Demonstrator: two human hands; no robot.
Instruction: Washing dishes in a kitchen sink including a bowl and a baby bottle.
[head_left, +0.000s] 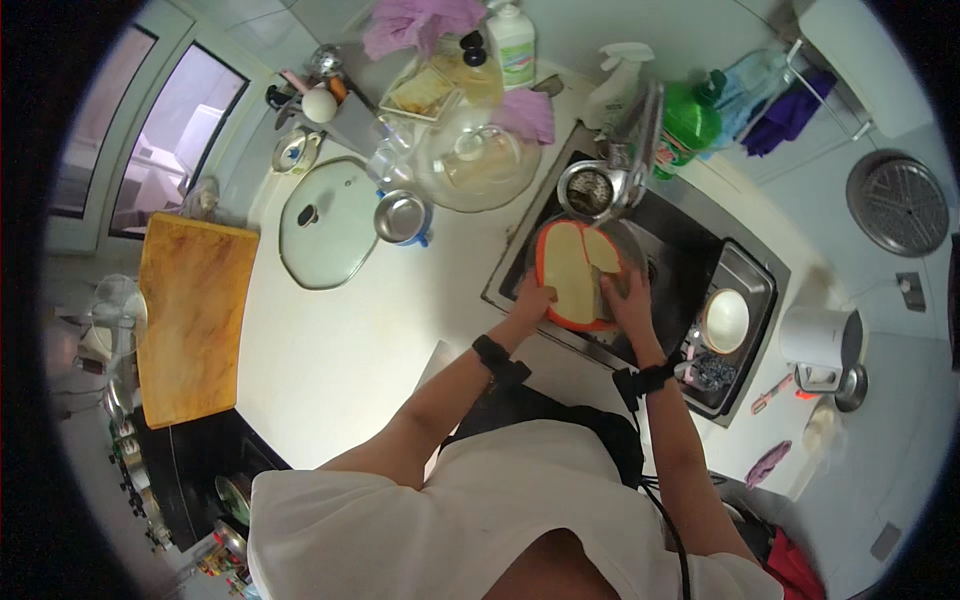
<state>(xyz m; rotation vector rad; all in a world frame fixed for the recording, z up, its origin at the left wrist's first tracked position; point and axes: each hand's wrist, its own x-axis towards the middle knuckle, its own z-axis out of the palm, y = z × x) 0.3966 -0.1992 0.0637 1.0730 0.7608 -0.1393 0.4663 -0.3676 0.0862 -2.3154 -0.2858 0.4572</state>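
In the sink (679, 262) an orange-rimmed divided dish (566, 270) with a cream inside is tilted up below the faucet (600, 189). My left hand (535, 301) grips its left rim, the thumb over the edge. At its right side my right hand (631, 304) reaches in with the fingers on the inner part near a divider. What lies under those fingertips is too small to tell. A round greyish see-through rim (636, 240) shows behind the dish.
Right of the basin, a drain tray (720, 401) bears a white bowl (727, 321) and a steel scrubber (712, 371). Left on the counter lie a glass lid (326, 240), a small metal pot (400, 216), a clear dome cover (487, 184) and a wooden cutting board (195, 322).
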